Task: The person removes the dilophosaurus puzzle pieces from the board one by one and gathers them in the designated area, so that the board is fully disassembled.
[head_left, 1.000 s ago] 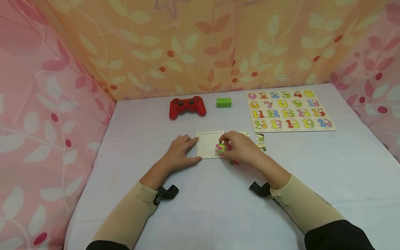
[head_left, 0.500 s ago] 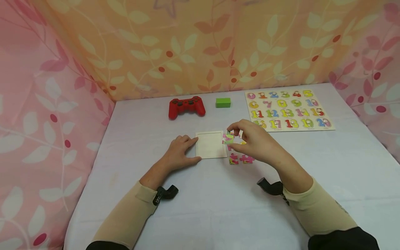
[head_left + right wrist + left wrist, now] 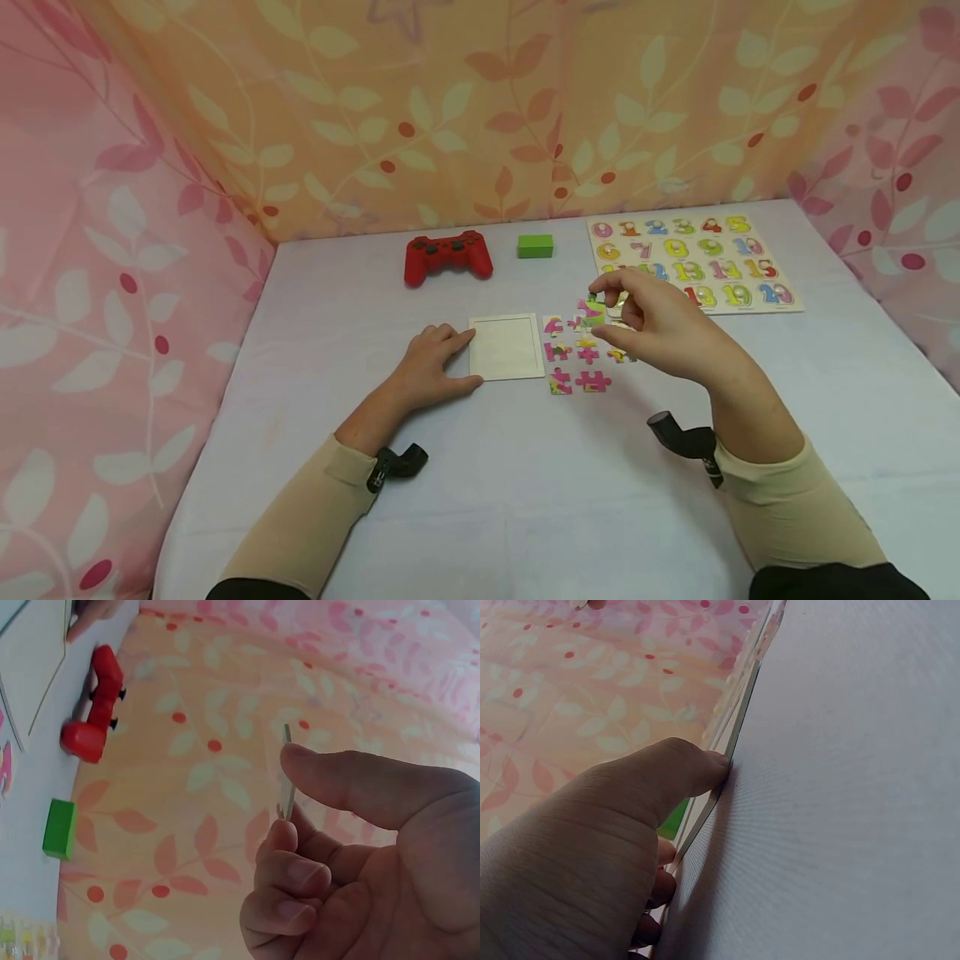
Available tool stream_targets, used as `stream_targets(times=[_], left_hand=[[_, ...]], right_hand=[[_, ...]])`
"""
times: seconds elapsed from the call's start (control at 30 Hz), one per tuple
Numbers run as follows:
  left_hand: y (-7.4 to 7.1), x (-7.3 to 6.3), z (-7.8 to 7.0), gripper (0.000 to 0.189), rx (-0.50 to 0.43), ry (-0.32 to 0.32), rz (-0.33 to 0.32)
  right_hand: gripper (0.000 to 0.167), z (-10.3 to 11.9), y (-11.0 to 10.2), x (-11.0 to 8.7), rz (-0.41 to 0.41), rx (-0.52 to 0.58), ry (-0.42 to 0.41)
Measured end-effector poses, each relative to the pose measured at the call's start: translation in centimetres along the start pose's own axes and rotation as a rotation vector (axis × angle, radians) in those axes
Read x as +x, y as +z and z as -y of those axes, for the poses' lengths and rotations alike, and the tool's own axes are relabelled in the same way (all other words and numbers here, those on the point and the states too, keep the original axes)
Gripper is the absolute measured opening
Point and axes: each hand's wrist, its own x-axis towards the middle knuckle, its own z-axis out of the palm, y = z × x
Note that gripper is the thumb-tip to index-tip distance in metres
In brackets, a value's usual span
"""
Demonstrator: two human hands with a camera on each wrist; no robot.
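Note:
My right hand (image 3: 667, 329) pinches a pink and green jigsaw puzzle piece (image 3: 592, 312) between thumb and fingertips, lifted over the other pieces. The right wrist view shows that puzzle piece (image 3: 289, 776) edge-on, above the curled lower fingers. A shallow cream puzzle tray (image 3: 506, 347) lies flat with nothing in its recess. My left hand (image 3: 431, 367) rests at the tray's left edge, thumb and index finger spread along it. In the left wrist view, the thumb touches the tray's edge (image 3: 742, 705). Several pink, green and yellow puzzle pieces (image 3: 593, 382) lie just right of the tray.
Behind the tray are a red game controller (image 3: 448, 257) and a green block (image 3: 535, 246). At the back right lies a number board (image 3: 723, 267), partly covered by my right hand. Patterned cloth (image 3: 480, 108) walls in the back and sides of the white table.
My right hand has lifted the puzzle piece off the tray and carried it right, over the loose pieces, uncovering several of them. My left hand stays at the tray.

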Motion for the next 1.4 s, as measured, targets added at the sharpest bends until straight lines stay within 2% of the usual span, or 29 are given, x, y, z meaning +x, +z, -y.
stream_targets(times=[0.27, 0.47, 0.67, 1.03, 1.17, 1.4], left_hand=[[0.1, 0.1, 0.0, 0.080, 0.001, 0.015, -0.004], [0.0, 0.1, -0.1, 0.080, 0.006, 0.014, -0.002], [0.1, 0.1, 0.0, 0.080, 0.010, 0.025, -0.018], [0.2, 0.1, 0.3, 0.080, -0.005, 0.011, -0.015], [0.2, 0.1, 0.3, 0.080, -0.008, 0.008, -0.012], [0.2, 0.1, 0.3, 0.080, -0.013, 0.005, -0.009]], right_hand=[[0.045, -1.3, -1.1, -0.7, 0.081, -0.042, 0.027], [0.043, -2.6, -1.9, -0.8, 0.118, -0.129, 0.070], [0.040, -4.2, -2.1, -0.4, 0.220, -0.133, 0.133], [0.034, -8.1, -0.4, 0.7, 0.436, -0.122, 0.275], [0.032, -8.4, 0.5, 0.9, 0.471, -0.122, 0.321], [0.033, -8.0, 1.5, 1.1, 0.507, -0.173, 0.303]])
